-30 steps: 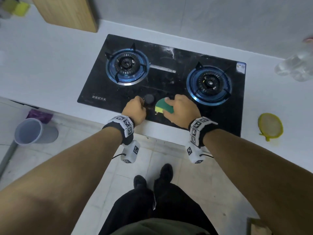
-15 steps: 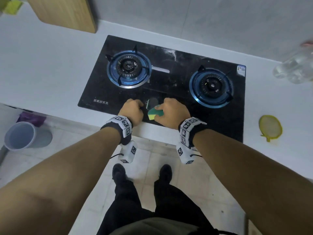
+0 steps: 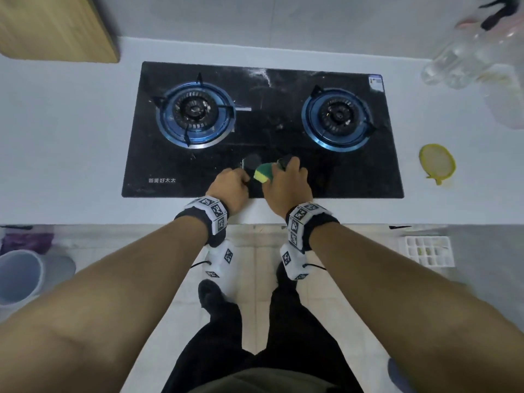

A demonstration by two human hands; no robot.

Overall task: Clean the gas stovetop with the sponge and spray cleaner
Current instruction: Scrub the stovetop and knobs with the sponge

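Seemingly mid-scrub at the front edge of a black glass gas stovetop [image 3: 326, 177], a person leans over the white surface [image 3: 71, 165], forearms reaching forward, each wrist wrapped in a band of printed markers. Nearest the camera are dark trousers and shoes on a tiled floor, a grey bucket [image 3: 19, 276] at the lower left.

The risk here sits at the two control knobs. The right hand [image 3: 285, 182] works the yellow-and-green sponge [image 3: 263, 172] in the narrow gap between them; a hard push could turn a knob and release gas, or the sponge could slip from wet fingers on the slick glass. The left knob [image 3: 251, 161] lies just beyond the left hand [image 3: 231, 186], which is curled into a loose fist at the stovetop's front edge; whether its fingers grip anything cannot be told. The right hand's fingers are closed firmly around the sponge, its yellow face turned toward the left hand, and they partly cover the right knob [image 3: 284, 160].

Farther back, the left burner [image 3: 195, 113] and the right burner [image 3: 338, 117] sit in blue rings, with pale smears on the glass between and behind them suggesting much is left to wipe. A yellow strainer [image 3: 436, 163] rests on the surface to the right, well apart. A clear bottle [image 3: 465, 61], blurred, stands at the far right, perhaps the cleaner; a wooden board [image 3: 56, 26] fills the far left corner.
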